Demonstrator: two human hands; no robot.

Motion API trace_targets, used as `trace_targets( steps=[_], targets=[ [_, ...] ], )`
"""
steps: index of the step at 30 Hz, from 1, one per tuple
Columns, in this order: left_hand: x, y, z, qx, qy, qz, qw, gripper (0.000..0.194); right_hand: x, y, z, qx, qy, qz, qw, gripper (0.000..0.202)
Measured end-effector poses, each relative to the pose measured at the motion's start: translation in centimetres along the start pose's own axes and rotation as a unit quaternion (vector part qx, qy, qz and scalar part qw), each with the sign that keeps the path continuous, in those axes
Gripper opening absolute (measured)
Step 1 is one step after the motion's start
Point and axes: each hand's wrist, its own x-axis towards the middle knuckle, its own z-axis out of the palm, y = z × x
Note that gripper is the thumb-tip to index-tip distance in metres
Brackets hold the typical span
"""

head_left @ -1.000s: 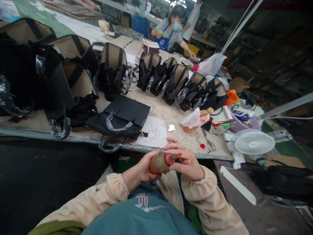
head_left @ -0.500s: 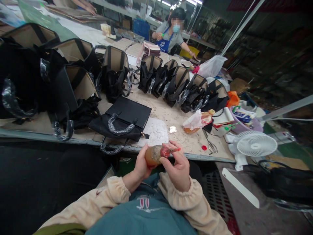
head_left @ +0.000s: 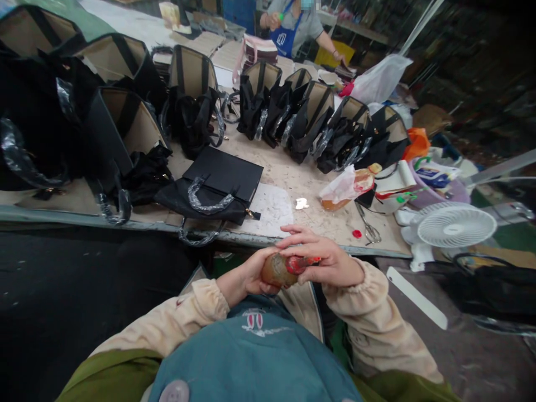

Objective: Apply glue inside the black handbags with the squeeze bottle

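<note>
My left hand (head_left: 254,272) is wrapped round the body of an amber squeeze bottle (head_left: 276,270), whose shoulder is crusted grey-brown. The bottle lies tilted, its pointed red nozzle cap (head_left: 298,264) turned to the right. My right hand (head_left: 320,258) closes round that cap, thumb below and fingers above. Both hands are just off the table's front edge, above my lap. Beyond them a black handbag (head_left: 221,177) lies on the table, its handles wrapped in clear plastic. A small red cap (head_left: 357,234) rests on the tabletop to the right.
Several black handbags (head_left: 190,106) stand open along the table (head_left: 276,162). To the right are another amber bottle (head_left: 349,187) partly under white plastic, scissors (head_left: 371,229), a lilac basin (head_left: 458,192) and a white fan (head_left: 456,229). A co-worker (head_left: 301,30) stands across the table.
The view has tipped downward. My right hand has swung round to come in from the right, its fingers now over the bottle top. My left hand keeps its hold on the bottle.
</note>
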Motion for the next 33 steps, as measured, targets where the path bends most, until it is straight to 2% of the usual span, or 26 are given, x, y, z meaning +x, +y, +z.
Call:
trace_targets(
  steps=[4,7,10,12,15,17,18,19,20,21,23,24,26,29,33],
  targets=[
    [0.0,0.1,-0.1,-0.012,0.004,0.030,0.999,0.040,-0.3,0.5,1.2,-0.015,0.078,0.017,0.997,0.036],
    [0.1,0.2,-0.1,-0.040,0.061,0.107,0.992,0.037,-0.5,0.7,2.4,-0.052,0.146,0.060,0.986,0.030],
    [0.3,0.1,0.0,-0.052,0.139,0.199,0.969,0.037,-0.4,0.8,3.9,-0.098,0.226,0.111,0.963,0.025],
    [0.7,0.0,0.1,-0.056,0.196,0.275,0.940,0.040,0.0,0.9,5.1,-0.134,0.289,0.145,0.937,0.023],
    [1.1,0.1,0.1,-0.066,0.262,0.429,0.862,0.038,0.8,1.0,6.9,-0.177,0.361,0.163,0.901,0.023],
    [1.3,0.4,0.0,-0.070,0.271,0.517,0.809,0.034,1.4,1.0,7.8,-0.184,0.390,0.164,0.887,0.024],
    [1.3,0.6,-0.2,-0.070,0.263,0.536,0.799,0.033,1.6,1.0,8.0,-0.181,0.397,0.168,0.884,0.025],
    [1.2,0.8,-0.4,-0.071,0.250,0.531,0.807,0.033,1.8,1.0,8.1,-0.175,0.391,0.172,0.887,0.027],
    [1.0,1.0,-0.7,-0.071,0.230,0.500,0.832,0.033,1.8,1.0,8.1,-0.166,0.371,0.173,0.897,0.032],
    [0.8,1.2,-1.0,-0.070,0.206,0.449,0.867,0.034,1.8,1.0,7.9,-0.153,0.335,0.168,0.914,0.043],
    [0.4,1.5,-1.6,-0.062,0.147,0.317,0.935,0.039,1.4,1.1,7.1,-0.120,0.232,0.152,0.953,0.078],
    [0.1,1.6,-1.8,-0.057,0.117,0.258,0.957,0.042,1.1,1.2,6.6,-0.104,0.190,0.150,0.965,0.093],
    [-0.3,1.8,-2.1,-0.049,0.068,0.178,0.980,0.044,0.5,1.4,5.5,-0.075,0.168,0.159,0.970,0.105],
    [-0.5,1.8,-2.1,-0.036,0.028,0.099,0.994,0.043,0.1,1.7,3.6,-0.053,0.187,0.149,0.970,0.089],
    [-0.4,1.3,-1.5,-0.027,0.025,0.046,0.998,0.041,0.6,1.8,1.8,-0.043,0.103,0.067,0.991,0.057]
  ],
)
